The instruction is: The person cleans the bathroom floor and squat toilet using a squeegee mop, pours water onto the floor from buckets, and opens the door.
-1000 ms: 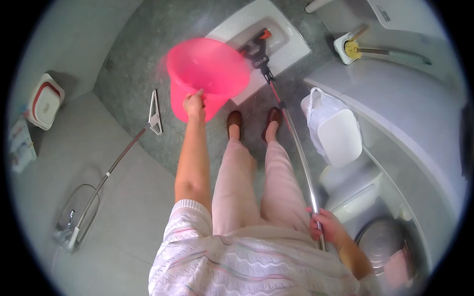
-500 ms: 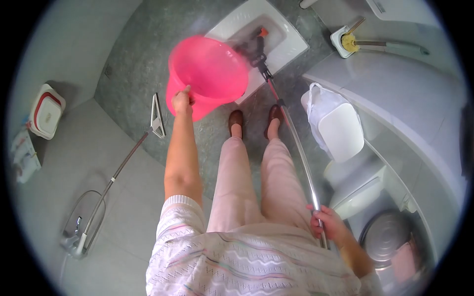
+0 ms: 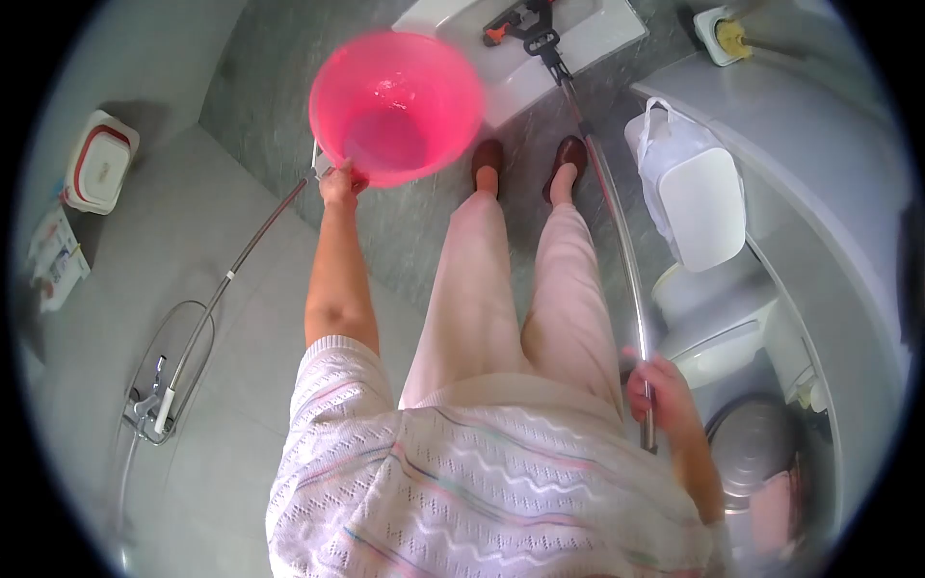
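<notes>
My left hand [image 3: 344, 183] grips the near rim of a pink bucket [image 3: 337, 116] and holds it out in front of me. The bucket's mouth faces up toward me, with a shiny wet-looking inside. On the other side, my right hand [image 3: 660, 393] is wrapped round the upper end of a mop's metal pole [image 3: 621, 226]. That pole runs forward past my right foot to the dark mop head [image 3: 540, 37], which has orange ends and lies over the white squat toilet [image 3: 602, 43]. The mop head is partly cut off by the frame's top edge.
A white bin [image 3: 696, 207] with a plastic bag stands right of my feet. A squeegee with a long pole [image 3: 260, 226] leans at the left, near a shower tap [image 3: 149, 400]. A toilet brush [image 3: 734, 39] sits at the upper right. A folded basin [image 3: 101, 164] hangs on the left wall.
The pink bucket has swung from leaning toward the squat toilet to facing up toward me. The mop head has turned, its orange end now at the left. My view has shifted.
</notes>
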Motion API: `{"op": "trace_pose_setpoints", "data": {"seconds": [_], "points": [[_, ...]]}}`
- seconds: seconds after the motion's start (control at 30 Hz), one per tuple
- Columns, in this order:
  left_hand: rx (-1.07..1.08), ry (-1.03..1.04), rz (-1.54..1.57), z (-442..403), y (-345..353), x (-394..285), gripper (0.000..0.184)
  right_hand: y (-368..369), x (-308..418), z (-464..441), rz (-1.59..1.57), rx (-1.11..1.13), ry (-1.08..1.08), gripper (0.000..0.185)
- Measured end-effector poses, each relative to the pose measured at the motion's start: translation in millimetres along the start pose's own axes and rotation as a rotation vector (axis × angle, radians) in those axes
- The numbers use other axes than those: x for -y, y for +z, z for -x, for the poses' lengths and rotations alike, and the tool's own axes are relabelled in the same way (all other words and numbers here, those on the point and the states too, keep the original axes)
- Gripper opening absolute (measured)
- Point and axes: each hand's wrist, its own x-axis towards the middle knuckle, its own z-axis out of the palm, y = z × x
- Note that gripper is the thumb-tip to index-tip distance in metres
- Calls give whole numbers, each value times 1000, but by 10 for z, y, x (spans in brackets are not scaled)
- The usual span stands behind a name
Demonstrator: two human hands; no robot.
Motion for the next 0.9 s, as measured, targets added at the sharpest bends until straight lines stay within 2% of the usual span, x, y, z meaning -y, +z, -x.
{"op": "trace_pose_setpoints", "data": {"seconds": [0.1, 0.2, 0.3, 0.5, 0.6, 0.73, 0.9], "points": [[-32, 2, -45, 107, 68, 11, 16, -36, -32, -44, 4, -28, 24, 29], [-31, 102, -96, 247, 547, -173, 15, -36, -47, -59, -26, -6, 19, 29], [-33, 104, -107, 27, 1026, -215, 16, -58, -65, -83, 0, -14, 30, 30], [56, 128, -94, -165, 1501, -339, 14, -43, -83, -109, -43, 10, 58, 30], [111, 89, -18, -6, 1671, -416, 15, -19, -72, -117, -44, 16, 56, 30], [133, 144, 15, 61, 1669, -335, 17, -56, -70, -92, -42, -7, 64, 30], [171, 111, 38, 53, 1130, -214, 14, -63, -101, -125, -37, 3, 61, 30]]}}
